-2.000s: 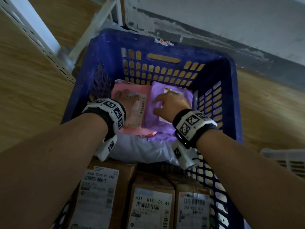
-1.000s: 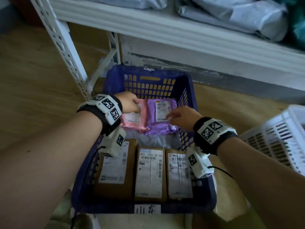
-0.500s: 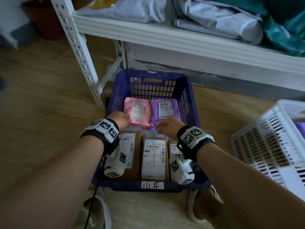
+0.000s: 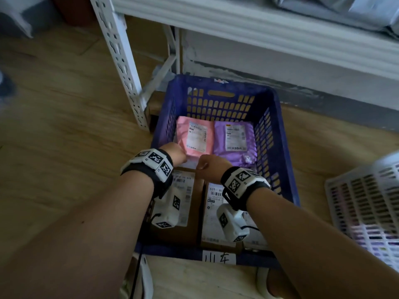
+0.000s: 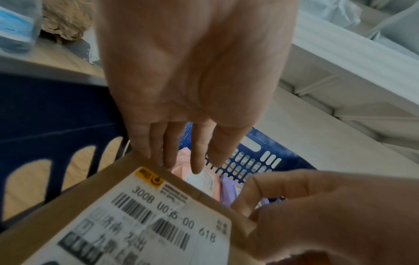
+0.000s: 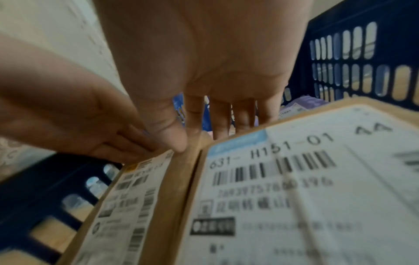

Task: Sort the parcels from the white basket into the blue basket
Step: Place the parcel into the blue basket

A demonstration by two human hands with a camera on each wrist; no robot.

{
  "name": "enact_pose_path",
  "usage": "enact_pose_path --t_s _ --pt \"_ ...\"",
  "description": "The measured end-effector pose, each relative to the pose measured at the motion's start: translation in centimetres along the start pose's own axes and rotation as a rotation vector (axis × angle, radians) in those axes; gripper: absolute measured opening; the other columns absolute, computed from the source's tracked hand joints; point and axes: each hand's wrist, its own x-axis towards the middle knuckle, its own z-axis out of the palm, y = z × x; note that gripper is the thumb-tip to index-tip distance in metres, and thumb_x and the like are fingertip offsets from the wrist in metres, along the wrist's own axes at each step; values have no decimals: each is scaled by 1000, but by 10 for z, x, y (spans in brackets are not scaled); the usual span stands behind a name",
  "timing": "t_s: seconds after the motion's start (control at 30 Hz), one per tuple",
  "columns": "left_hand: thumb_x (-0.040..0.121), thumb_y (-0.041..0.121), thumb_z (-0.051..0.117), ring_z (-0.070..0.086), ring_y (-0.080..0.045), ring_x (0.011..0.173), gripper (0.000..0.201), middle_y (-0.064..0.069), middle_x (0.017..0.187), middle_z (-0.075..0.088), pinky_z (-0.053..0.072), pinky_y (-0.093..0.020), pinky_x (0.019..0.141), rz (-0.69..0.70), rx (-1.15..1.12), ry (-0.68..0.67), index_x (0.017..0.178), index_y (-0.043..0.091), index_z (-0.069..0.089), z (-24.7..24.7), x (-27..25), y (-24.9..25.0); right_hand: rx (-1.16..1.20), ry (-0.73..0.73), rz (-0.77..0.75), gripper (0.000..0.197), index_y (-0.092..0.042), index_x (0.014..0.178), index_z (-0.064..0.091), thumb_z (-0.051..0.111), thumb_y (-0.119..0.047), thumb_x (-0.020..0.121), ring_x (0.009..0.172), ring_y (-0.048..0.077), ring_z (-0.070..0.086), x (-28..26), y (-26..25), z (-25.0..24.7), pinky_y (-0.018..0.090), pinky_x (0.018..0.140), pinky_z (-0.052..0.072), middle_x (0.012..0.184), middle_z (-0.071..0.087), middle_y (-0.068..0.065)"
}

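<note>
Tidying placed parcels in blue basket [image 4: 278, 160] | left hand [image 4: 176, 155] and right hand [image 4: 210, 167]: fingers relaxed, straight, nothing held, over box [image 5: 127, 215] far edge | next: white basket [image 4: 362, 208], 3 o'clock, to be reached.

The white basket [image 4: 364, 203] is cut off at the right edge (its contents blurred); wrist cameras hide the box labels [image 4: 183, 190].

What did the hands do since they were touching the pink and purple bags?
Both hands pulled back toward the person: the left hand and right hand let go of the pink parcel and purple parcel and now hover, holding nothing. The parcels stayed side by side in the blue basket.
</note>
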Motion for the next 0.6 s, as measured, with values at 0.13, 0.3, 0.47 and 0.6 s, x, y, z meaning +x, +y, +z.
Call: enact_pose_path --t_s 0.13,0.3,0.47,0.6 --pt "96 19 47 53 -30 118 34 -17 129 56 40 -36 101 6 -32 22 125 3 57 -2 -8 1 55 30 -61 15 -14 100 61 58 -24 88 105 23 58 -13 -4 -11 26 79 43 112 63 6" --pt "96 19 50 53 -30 118 34 -17 128 56 40 -34 99 51 24 13 125 3 55 -5 -27 4 74 -3 -105 23 -21 69 48 62 -28 86 85 16 50 -30 -6 -18 26 72 38 78 50 -5" --pt "99 23 43 51 -27 121 37 -13 133 52 39 -32 100 72 191 -65 132 7 49 0 -44 5 115 -123 -48 27 -22 68 46 70 -26 79 85 16 50 -38 -1 -15 31 77 44 82 50 -5" --pt "97 21 47 55 -22 101 33 -15 125 58 43 -30 89 86 249 -48 124 6 56 -4 -43 4 214 -133 -15 30 -24 79 48 77 -27 72 85 14 49 -36 0 -6 25 67 39 90 51 -5"
